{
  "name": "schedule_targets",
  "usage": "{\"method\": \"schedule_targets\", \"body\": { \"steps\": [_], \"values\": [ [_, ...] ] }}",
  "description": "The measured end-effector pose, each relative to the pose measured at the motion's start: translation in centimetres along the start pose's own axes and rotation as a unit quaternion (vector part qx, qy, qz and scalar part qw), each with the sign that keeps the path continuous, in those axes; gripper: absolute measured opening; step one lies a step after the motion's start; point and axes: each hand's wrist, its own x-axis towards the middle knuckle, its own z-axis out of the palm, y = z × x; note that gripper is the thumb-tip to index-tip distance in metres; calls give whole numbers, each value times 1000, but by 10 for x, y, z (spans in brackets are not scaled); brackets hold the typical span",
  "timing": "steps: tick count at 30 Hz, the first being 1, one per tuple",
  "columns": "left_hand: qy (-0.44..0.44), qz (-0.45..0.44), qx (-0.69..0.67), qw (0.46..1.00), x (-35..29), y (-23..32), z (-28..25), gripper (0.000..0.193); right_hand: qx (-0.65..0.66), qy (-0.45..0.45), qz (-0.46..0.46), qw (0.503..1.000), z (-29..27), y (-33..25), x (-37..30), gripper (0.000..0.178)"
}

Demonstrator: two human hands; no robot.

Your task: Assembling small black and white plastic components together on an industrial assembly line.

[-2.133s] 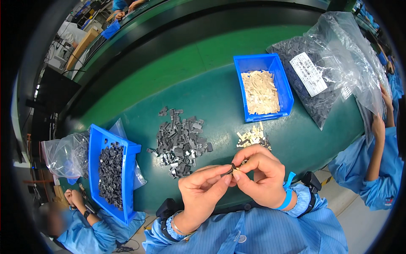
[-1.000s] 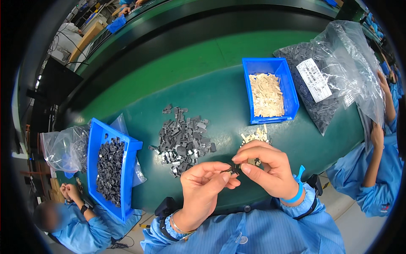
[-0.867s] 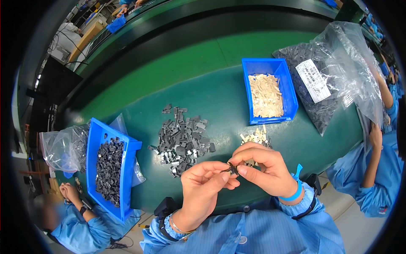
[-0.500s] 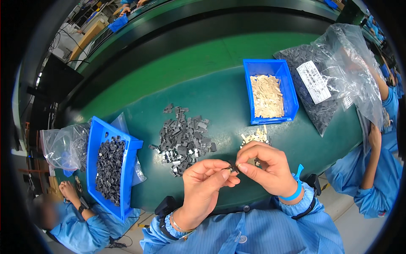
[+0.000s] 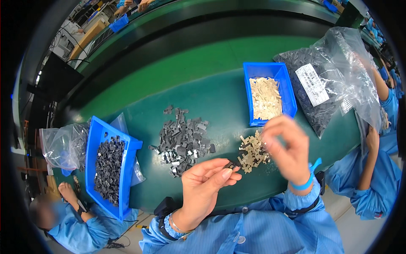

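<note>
Between the thumb and fingers of my left hand (image 5: 204,183) is a small black plastic part (image 5: 229,165), with a light spot near the fingertip. My right hand (image 5: 291,149) is lifted and smeared by motion, so its fingers do not show clearly. It is above the right edge of a pile of small tan strips (image 5: 252,153) on the green table. To the left of these strips lies a larger heap of small dark grey plastic parts (image 5: 184,135), some with shiny faces.
A blue bin (image 5: 292,103) of tan strips stands behind the strip pile. Right of it slumps a clear bag of dark parts (image 5: 315,112). At left, a tilted blue bin (image 5: 132,169) holds black parts beside plastic bags (image 5: 63,146). Co-workers sit on both sides.
My right hand has come away from the black part, moving right and up toward the tan strips. The left hand keeps the part in nearly the same place.
</note>
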Motion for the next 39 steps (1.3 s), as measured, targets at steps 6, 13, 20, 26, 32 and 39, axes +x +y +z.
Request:
{"method": "schedule_targets", "body": {
  "steps": [6, 13, 20, 26, 32, 39],
  "values": [
    [-24, 20, 20, 999, 0, -3, -1, 20, 166, -93, 48, 980, 25, -7, -15, 8],
    [-25, 4, 20, 999, -1, -3, -1, 19, 280, -116, 142, 943, 28, -3, -20, 7],
    [-29, 26, 35, 999, -2, -5, -3, 18, 239, -121, 98, 959, 29, -8, -18, 8],
    [-27, 23, 32, 999, -3, -4, -3, 17, 181, -102, 74, 975, 28, -4, -20, 7],
    [-36, 23, 20, 999, -2, -2, -3, 19, 99, -39, 68, 992, 17, -6, -19, 11],
    [-57, 47, 31, 997, 0, -6, -4, 21, 257, -129, 114, 951, 27, -5, -22, 14]
  ]
}}
